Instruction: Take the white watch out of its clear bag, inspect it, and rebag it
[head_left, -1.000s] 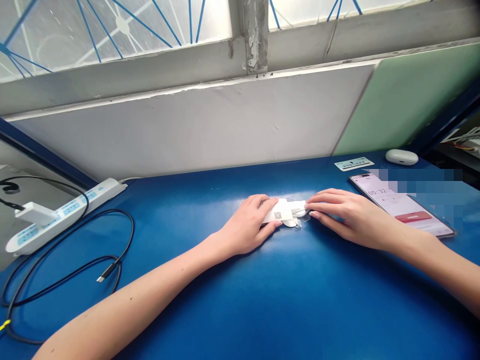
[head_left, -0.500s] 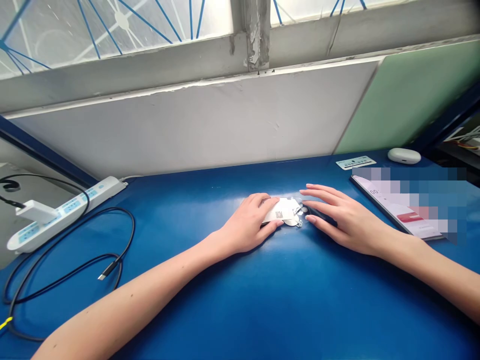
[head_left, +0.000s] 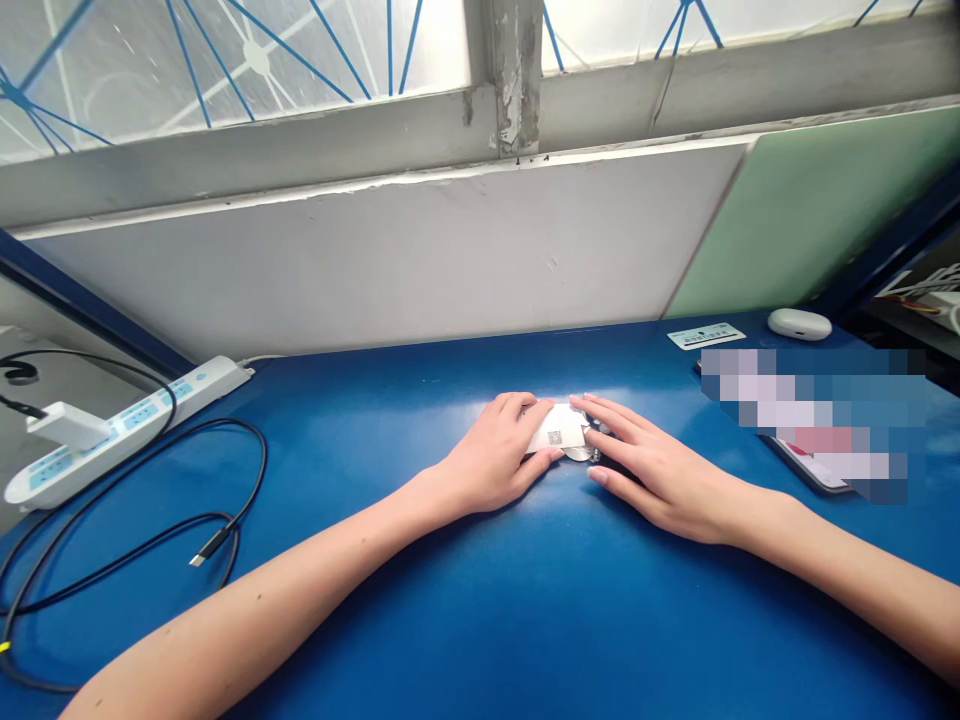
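Note:
My left hand (head_left: 496,455) rests on the blue table (head_left: 480,600), its fingers and thumb closed on the left end of a small white card with a QR code (head_left: 557,431). My right hand (head_left: 651,470) lies beside it with fingers stretched out flat, the fingertips touching the card's right end. Small silvery bits (head_left: 581,454) peek out from under the card; I cannot make out what they are.
A white power strip (head_left: 120,428) with a plugged-in adapter and a looping black cable (head_left: 150,540) lie at the left. A phone (head_left: 810,440), partly blurred, a white earbud case (head_left: 799,323) and a small label (head_left: 706,335) sit at the right. A white panel stands behind.
My right hand slid left along the table, from beside the phone onto the card's right end. My left hand stayed on the card.

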